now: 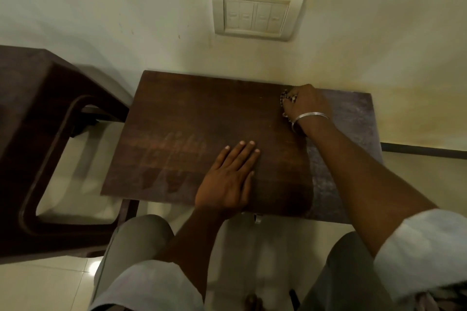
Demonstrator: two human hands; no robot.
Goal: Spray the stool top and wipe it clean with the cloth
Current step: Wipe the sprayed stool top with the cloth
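The dark brown rectangular wooden stool top (202,113) is standing with its far edge against a cream painted wall (126,7), directly in front of the person. The left hand (227,179) is lying flat on the wood near the front edge, palm down, with its fingers straight, close together and pointing toward the wall; it is holding nothing. The right hand (305,103) is reaching to the far right part of the top, close to the wall, where its curled fingers are gripping a small bunched checked cloth (284,97) and pressing it onto the surface. Only a little of the cloth is showing past the knuckles, so its pattern is hard to make out, possibly dark and light checks. A thin silver metal bangle (310,117) is circling the right wrist.

Pale wet-looking streaks are showing on the left half of the wood, while the strip to the right of the right forearm is looking duller and greyer.

A cream four-rocker switch plate (256,14) is sitting on the wall above the stool. A dark brown moulded plastic stool (38,108) is standing just to the left, apart from the wooden top. Glossy pale floor tiles (50,285) are reflecting light below.
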